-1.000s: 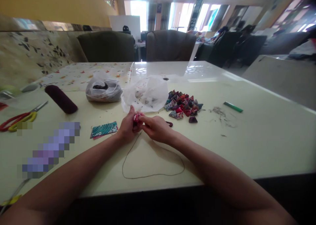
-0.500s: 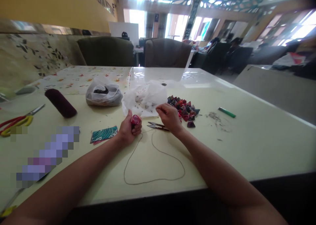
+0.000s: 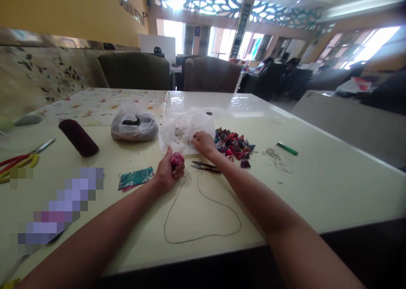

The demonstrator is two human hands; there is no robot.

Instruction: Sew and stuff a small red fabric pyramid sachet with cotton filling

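Observation:
My left hand (image 3: 169,170) is closed round a small red fabric piece (image 3: 177,158), thumb raised. My right hand (image 3: 203,143) reaches over the near right part of a white plastic bag (image 3: 171,130) with small pale bits on it; its fingers are bent, and whether they hold anything is too small to tell. Dark thread snips (image 3: 206,167) lie just below the right hand. A long thin thread (image 3: 203,236) loops on the table from near the left hand. Right of the bag sits a pile of colourful fabric triangles (image 3: 233,141).
Red and yellow scissors (image 3: 28,158), a dark maroon thread cone (image 3: 78,137) and a teal patterned cloth (image 3: 136,178) are on the left. Behind is a bag with dark contents (image 3: 135,126). A green cutter (image 3: 287,148) and thread scraps (image 3: 274,154) lie at right.
My right hand has moved left and forward, from beside the pile to over the white bag. My left hand still holds the red piece. The view has shifted slightly.

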